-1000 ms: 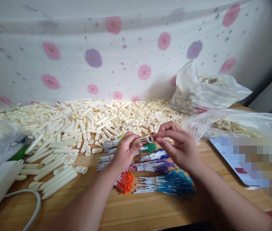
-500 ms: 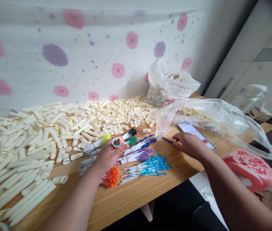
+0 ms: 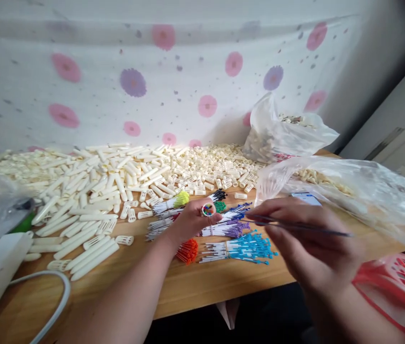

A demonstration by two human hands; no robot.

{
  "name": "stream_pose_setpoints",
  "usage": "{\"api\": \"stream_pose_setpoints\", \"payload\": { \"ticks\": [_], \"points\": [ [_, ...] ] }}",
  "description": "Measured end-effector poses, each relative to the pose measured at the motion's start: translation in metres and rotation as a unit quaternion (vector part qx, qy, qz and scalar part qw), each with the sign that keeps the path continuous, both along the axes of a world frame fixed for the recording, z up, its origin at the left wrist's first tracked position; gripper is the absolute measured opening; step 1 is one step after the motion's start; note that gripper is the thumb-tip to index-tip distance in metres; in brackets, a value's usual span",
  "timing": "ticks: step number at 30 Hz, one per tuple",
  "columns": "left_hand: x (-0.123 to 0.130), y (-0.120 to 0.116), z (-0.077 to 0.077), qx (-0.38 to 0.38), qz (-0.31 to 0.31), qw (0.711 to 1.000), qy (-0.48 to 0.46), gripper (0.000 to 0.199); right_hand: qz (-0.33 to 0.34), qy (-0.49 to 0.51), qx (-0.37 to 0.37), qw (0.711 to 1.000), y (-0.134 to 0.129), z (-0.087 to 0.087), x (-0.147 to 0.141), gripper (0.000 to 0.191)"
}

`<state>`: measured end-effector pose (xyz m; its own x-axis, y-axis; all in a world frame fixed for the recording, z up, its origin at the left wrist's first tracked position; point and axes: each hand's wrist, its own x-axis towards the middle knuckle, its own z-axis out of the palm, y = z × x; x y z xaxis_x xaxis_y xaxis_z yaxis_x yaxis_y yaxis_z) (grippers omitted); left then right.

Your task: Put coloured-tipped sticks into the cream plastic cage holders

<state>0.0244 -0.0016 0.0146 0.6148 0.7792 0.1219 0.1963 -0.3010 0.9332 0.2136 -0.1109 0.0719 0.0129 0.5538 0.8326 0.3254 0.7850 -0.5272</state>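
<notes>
My left hand (image 3: 188, 220) is closed round a cream pen barrel (image 3: 203, 213) held upright, its round open end facing up with several coloured tips inside. My right hand (image 3: 306, 239), raised at the right and slightly blurred, grips dark, thin tweezers (image 3: 295, 225) whose points face left toward the barrel. Under and around my left hand lie bundles of white-stemmed pen refills: light blue (image 3: 240, 247), purple (image 3: 226, 229), dark blue (image 3: 238, 210), orange (image 3: 187, 251), yellow (image 3: 170, 203), black (image 3: 218, 195) and green (image 3: 220, 206). My left hand partly hides some bundles.
Cream pen barrels (image 3: 91, 239) and short slotted parts (image 3: 202, 169) heap along the back and left. Clear plastic bags (image 3: 374, 184) and a phone (image 3: 306, 198) lie at right. A red plastic stool (image 3: 399, 286) stands beside the table (image 3: 174, 291); a white cable (image 3: 67, 291) curves at left.
My right hand has picked the tweezers up off the table and lifted them closer to the camera. The view has shifted left; my left hand still holds the barrel.
</notes>
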Motion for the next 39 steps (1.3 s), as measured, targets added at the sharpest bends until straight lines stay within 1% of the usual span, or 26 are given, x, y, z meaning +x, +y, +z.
{"api": "stream_pose_setpoints", "payload": {
  "ticks": [3, 6, 10, 14, 18, 23, 29, 31, 33, 36, 39],
  "points": [
    [-0.001, 0.001, -0.003, 0.029, 0.008, 1.000, -0.001, 0.039, -0.022, -0.076, 0.061, 0.995, 0.008, 0.000, -0.021, 0.031],
    [-0.001, 0.004, -0.007, 0.049, 0.012, 0.999, -0.010, 0.041, -0.053, -0.099, 0.079, 0.990, 0.014, -0.004, -0.025, 0.031],
    [0.000, 0.008, -0.011, 0.062, -0.004, 0.998, -0.033, 0.041, -0.056, -0.089, 0.077, 0.991, 0.016, -0.006, -0.027, 0.030],
    [0.000, 0.009, -0.011, 0.063, -0.021, 0.997, -0.038, 0.039, -0.059, -0.079, 0.075, 0.992, 0.015, -0.008, -0.030, 0.030],
    [-0.001, 0.007, -0.007, 0.049, -0.019, 0.998, -0.025, 0.040, -0.058, -0.073, 0.069, 0.993, 0.015, -0.011, -0.029, 0.031],
    [0.000, 0.004, 0.000, 0.012, -0.022, 1.000, 0.008, 0.040, -0.062, -0.056, 0.064, 0.994, 0.014, -0.013, -0.029, 0.030],
    [0.000, 0.003, 0.003, 0.025, -0.020, 0.999, 0.028, 0.036, -0.067, -0.057, 0.054, 0.995, 0.013, -0.013, -0.030, 0.029],
    [0.001, 0.003, 0.003, 0.050, -0.019, 0.998, 0.024, 0.037, -0.076, -0.060, 0.056, 0.994, 0.013, -0.014, -0.031, 0.031],
    [0.002, 0.003, 0.002, 0.103, -0.002, 0.995, 0.012, 0.035, -0.090, -0.059, 0.061, 0.992, 0.012, -0.014, -0.032, 0.031],
    [0.005, 0.003, 0.001, 0.187, 0.047, 0.981, -0.018, 0.025, -0.102, -0.043, 0.061, 0.992, 0.012, -0.016, -0.034, 0.031],
    [0.006, 0.003, 0.000, 0.217, 0.076, 0.972, -0.043, 0.016, -0.088, -0.034, 0.059, 0.994, 0.011, -0.018, -0.038, 0.033]
  ]
}}
